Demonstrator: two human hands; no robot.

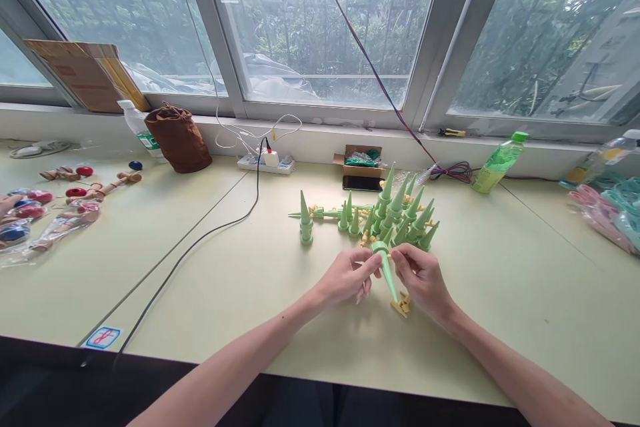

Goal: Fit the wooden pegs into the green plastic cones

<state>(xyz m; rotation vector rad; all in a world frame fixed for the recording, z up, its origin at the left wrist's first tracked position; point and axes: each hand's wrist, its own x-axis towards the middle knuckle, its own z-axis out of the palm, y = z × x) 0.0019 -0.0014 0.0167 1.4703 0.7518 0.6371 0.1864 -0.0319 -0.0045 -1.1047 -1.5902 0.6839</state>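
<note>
My left hand [349,273] grips a light green cone-shaped plastic piece [388,275], its pointed tip aimed down toward me. Against the right side of its collar, my right hand [423,275] pinches a small yellowish part, mostly hidden by the fingers. Under my hands lie several small yellow plastic pieces [401,305]. Just beyond stands a cluster of green cone pieces [395,213], most with points up. One separate green cone [305,220] stands upright to the left, and other green pieces [333,213] lie on their sides behind it.
Behind the cluster are a small cardboard box [363,157] and a dark phone [363,183]. A green bottle [500,163] stands at right. A black cable [220,225] crosses the table from a power strip [273,163]. A brown pouch [179,138], wooden toys [103,190] and another person's hand [7,205] are at left.
</note>
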